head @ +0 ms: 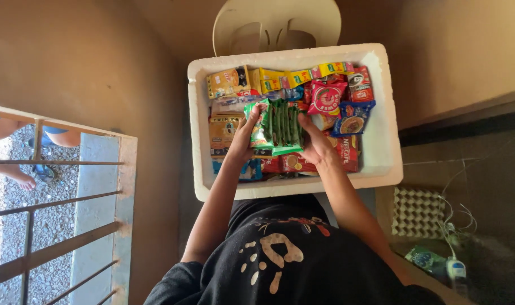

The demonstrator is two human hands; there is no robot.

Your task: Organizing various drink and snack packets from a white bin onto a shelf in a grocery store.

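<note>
A white foam box [384,135] in front of me is packed with small snack and drink sachets in yellow, red, blue and orange. Both hands grip a stack of green sachets [281,129] held upright over the middle of the box. My left hand [245,135] clasps the stack's left end, with fingers over a green packet. On the stack's right end presses my right hand [315,142]. A pink round-printed packet [327,97] and a blue noodle packet [352,120] lie just right of the stack.
A cream plastic chair back [277,25] stands behind the box. An egg tray [418,212], a green packet [427,260] and white cables [452,237] lie at right. A metal railing [59,226] is at left, with another person's bare legs [11,169] beyond it.
</note>
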